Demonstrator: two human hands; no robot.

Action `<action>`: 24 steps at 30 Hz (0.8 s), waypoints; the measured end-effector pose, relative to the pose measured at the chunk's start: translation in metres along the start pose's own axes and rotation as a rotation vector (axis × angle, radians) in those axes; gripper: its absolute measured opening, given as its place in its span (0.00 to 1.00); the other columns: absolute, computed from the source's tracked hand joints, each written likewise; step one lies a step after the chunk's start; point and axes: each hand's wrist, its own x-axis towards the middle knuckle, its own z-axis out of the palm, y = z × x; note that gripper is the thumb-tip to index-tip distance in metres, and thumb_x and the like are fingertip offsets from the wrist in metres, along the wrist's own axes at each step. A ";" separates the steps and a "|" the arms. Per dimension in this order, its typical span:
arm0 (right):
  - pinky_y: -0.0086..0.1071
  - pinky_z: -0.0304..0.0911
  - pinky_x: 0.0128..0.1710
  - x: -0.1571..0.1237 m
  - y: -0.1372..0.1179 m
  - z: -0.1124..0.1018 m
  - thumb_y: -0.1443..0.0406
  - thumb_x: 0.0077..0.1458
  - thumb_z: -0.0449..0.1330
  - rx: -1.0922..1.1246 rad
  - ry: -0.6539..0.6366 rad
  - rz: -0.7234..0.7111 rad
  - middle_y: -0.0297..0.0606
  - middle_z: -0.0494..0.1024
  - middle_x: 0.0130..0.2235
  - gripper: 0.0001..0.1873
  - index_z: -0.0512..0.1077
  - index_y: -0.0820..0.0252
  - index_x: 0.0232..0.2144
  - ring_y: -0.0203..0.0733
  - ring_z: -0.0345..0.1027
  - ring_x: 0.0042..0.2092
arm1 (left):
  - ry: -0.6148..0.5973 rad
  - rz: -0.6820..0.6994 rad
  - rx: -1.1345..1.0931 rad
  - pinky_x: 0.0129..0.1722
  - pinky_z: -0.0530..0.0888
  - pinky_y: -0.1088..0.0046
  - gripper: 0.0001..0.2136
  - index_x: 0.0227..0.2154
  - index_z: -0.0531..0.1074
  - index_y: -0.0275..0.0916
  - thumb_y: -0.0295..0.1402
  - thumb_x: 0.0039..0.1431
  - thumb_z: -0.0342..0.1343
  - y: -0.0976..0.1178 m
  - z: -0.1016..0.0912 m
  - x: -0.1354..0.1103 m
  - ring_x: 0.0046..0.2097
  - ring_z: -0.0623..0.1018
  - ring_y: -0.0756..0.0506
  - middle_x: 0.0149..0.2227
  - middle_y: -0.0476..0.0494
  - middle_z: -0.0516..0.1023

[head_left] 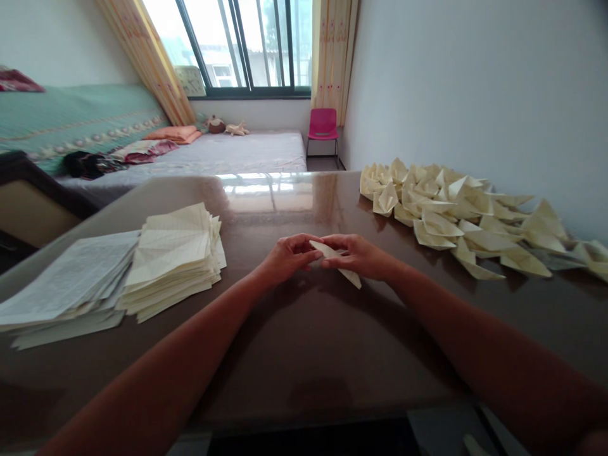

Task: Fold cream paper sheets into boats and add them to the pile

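Both hands meet over the middle of the brown table, holding one folded piece of cream paper [350,277]. My left hand [291,256] pinches its far left end between thumb and fingers. My right hand [357,254] is closed on the same piece from the right, thumb on the near side. A narrow pointed end sticks out below the right hand toward me. The fingers cover much of the paper, so its full shape is hidden. To the right lies a heap of folded paper boats [437,202] in the same cream colour.
A stack of creased cream sheets [173,247] lies on the left of the glossy table [327,354], beside a pile of printed grey papers [80,272]. Past the table are a bed [256,149] and a pink chair [323,124]. A white wall [475,82] borders the right side.
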 end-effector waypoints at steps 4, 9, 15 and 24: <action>0.42 0.62 0.53 0.001 -0.001 -0.001 0.58 0.50 0.64 0.056 -0.019 -0.021 0.41 0.75 0.51 0.30 0.68 0.59 0.55 0.48 0.67 0.53 | -0.022 0.009 0.007 0.29 0.75 0.76 0.21 0.45 0.73 0.35 0.41 0.49 0.63 0.003 -0.001 -0.001 0.33 0.75 0.49 0.30 0.47 0.75; 0.41 0.62 0.53 0.001 -0.002 -0.001 0.59 0.50 0.64 0.129 -0.036 0.009 0.42 0.75 0.52 0.31 0.66 0.60 0.56 0.47 0.68 0.52 | -0.047 0.006 -0.025 0.30 0.75 0.76 0.21 0.45 0.72 0.35 0.41 0.50 0.62 0.004 0.000 -0.003 0.35 0.75 0.48 0.32 0.45 0.76; 0.39 0.64 0.52 0.002 -0.001 0.002 0.62 0.50 0.64 0.176 -0.007 -0.017 0.43 0.75 0.51 0.30 0.66 0.61 0.55 0.46 0.69 0.51 | -0.053 -0.009 -0.038 0.29 0.73 0.79 0.18 0.43 0.71 0.34 0.42 0.53 0.60 0.006 0.002 -0.005 0.36 0.74 0.49 0.36 0.44 0.75; 0.36 0.66 0.49 0.000 -0.002 0.003 0.58 0.58 0.56 0.098 -0.011 -0.053 0.40 0.73 0.53 0.28 0.61 0.58 0.60 0.43 0.69 0.51 | -0.004 -0.057 -0.079 0.30 0.74 0.78 0.18 0.39 0.71 0.34 0.43 0.50 0.60 0.009 0.007 -0.006 0.38 0.75 0.47 0.36 0.43 0.74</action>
